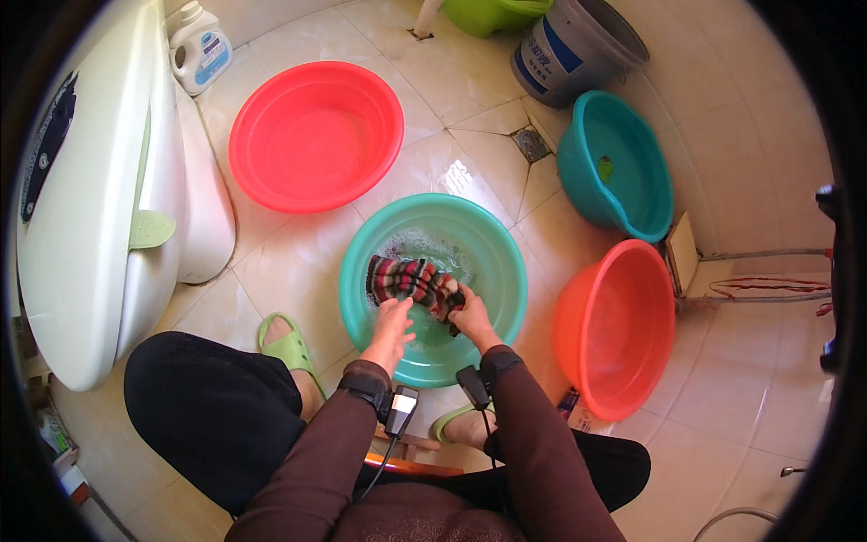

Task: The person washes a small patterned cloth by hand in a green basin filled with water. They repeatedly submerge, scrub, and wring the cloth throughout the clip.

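A green plastic basin (352, 271) stands on the tiled floor between my feet, holding sudsy water. In it lies a wet striped cloth (406, 279) in red, black, grey and cream, partly bunched up. My right hand (474, 317) grips the bunched right end of the cloth between thumb and fingers. My left hand (391, 328) is just below the cloth's middle with its fingers apart; whether its fingertips touch the fabric cannot be told. Both wrists wear black straps with small devices and cables.
A red basin (318, 139) stands beyond the green one. At the right, a teal basin (616, 162) and an orange-red basin (613, 332) lean by the wall, near a grey bucket (552, 61). A toilet (88, 223) and a white detergent bottle (202, 51) are at left; a floor drain (530, 143) lies ahead.
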Tool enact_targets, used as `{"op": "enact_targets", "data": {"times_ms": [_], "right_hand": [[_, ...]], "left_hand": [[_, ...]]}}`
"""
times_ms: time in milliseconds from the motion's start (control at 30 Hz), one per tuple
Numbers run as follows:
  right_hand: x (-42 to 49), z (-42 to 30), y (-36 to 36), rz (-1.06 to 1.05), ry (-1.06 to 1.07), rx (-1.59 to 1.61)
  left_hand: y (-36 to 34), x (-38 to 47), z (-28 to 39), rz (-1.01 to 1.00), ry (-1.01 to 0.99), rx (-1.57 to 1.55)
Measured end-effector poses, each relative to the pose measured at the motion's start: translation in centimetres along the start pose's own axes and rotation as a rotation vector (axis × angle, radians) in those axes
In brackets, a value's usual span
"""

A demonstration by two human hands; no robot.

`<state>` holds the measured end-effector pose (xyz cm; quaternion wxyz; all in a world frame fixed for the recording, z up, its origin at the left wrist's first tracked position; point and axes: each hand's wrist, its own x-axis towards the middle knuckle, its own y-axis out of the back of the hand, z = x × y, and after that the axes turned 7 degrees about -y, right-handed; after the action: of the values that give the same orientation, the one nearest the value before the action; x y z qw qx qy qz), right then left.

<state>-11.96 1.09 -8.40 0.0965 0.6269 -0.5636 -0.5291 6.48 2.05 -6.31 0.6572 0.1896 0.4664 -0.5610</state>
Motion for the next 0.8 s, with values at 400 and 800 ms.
{"op": "enact_targets", "data": {"times_ms": [400, 800], "right_hand": [[-12.3, -8.7, 10.8, -0.580, -0.127, 1.243], [-14.5, -9.5, 3.7, 0.271, 0.515, 0.331]], "left_hand": [[-4.5, -2.5, 2.0, -0.341, -0.101, -0.833], [-5.3, -4.8, 3.8, 0.028, -0.180, -0.660]]}}
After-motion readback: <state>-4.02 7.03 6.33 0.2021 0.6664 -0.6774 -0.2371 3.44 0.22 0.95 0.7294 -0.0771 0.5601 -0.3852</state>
